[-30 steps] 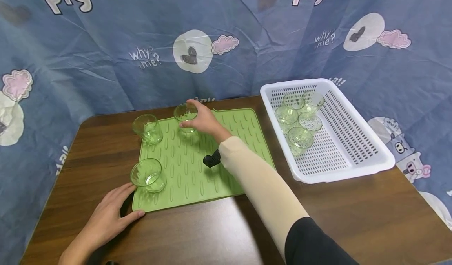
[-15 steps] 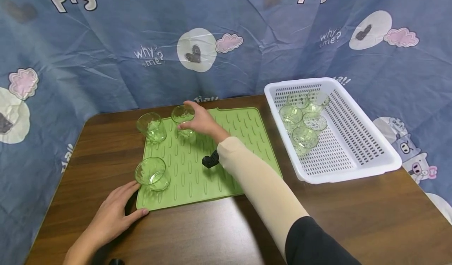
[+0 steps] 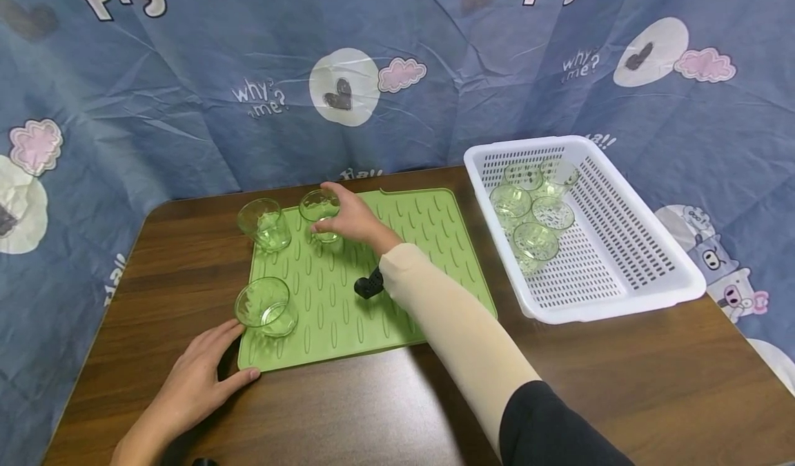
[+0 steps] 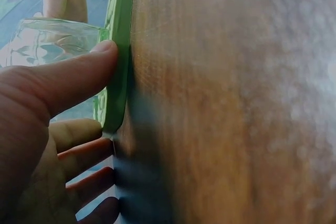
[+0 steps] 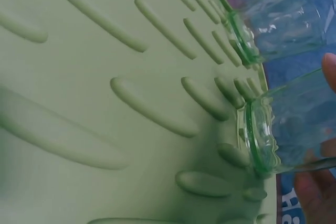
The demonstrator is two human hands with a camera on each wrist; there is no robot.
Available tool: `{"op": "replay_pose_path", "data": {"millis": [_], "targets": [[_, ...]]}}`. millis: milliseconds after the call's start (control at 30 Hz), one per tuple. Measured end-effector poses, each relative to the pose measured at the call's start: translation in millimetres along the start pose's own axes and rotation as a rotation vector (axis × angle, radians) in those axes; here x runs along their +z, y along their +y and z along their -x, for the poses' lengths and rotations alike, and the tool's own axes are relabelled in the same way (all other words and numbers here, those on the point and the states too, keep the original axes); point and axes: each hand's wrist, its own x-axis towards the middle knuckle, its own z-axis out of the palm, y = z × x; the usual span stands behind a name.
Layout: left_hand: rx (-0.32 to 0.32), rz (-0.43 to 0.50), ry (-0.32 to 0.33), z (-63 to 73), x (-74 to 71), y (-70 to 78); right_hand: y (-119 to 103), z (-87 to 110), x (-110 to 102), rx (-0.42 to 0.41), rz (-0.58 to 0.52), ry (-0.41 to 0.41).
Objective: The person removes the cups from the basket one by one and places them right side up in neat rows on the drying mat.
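My right hand [image 3: 355, 219] grips a clear drinking glass [image 3: 314, 209] near the back edge of the green ridged mat [image 3: 348, 300], thumb and fingers on opposite sides. In the right wrist view that glass [image 5: 299, 129] stands upright, its base right at the mat's surface. Just left of it, another glass [image 3: 266, 228] stands at the mat's back left corner. A third glass [image 3: 263, 307] is at the front left. Beside it my left hand [image 3: 189, 383] spans the mat's near left corner, fingers extended. The thumb [image 4: 79, 74] lies on the mat's edge in the left wrist view.
A white perforated basket [image 3: 621, 307] stands to the right of the mat with several glasses [image 3: 534, 241] grouped at its left side. The wooden table [image 3: 348, 411] meets a blue printed cloth [image 3: 466, 107] behind it.
The glass in my right hand has shifted slightly left and toward me on the mat. My left hand has stayed at the mat's corner. The head view has shifted a little.
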Motion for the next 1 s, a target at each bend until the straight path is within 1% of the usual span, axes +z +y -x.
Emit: {"op": "replay_pose_path", "data": {"millis": [167,333,500,667,867,1000], "targets": [[0.007,-0.004,0.005,0.5,-1.3,-0.2,0.2,-0.1,0.6,-0.004,0.037,-0.004],[-0.006,-0.006,-0.008,1.7,-2.4,-0.2,-2.3,1.3,0.1,-0.038,0.090,-0.020],[0.003,-0.008,0.003,1.8,-1.8,-0.1,-3.8,4.1,-1.2,-0.062,0.116,-0.015],[0.008,-0.010,0.015,2.3,-1.1,0.8,-3.5,5.3,-2.0,-0.068,0.134,-0.020],[0.013,-0.010,0.025,2.0,-1.6,1.6,-2.0,5.3,-2.4,-0.053,0.102,-0.017],[0.004,-0.006,0.007,1.9,-2.0,2.9,-0.1,5.7,-1.5,-0.038,0.074,-0.013]]}}
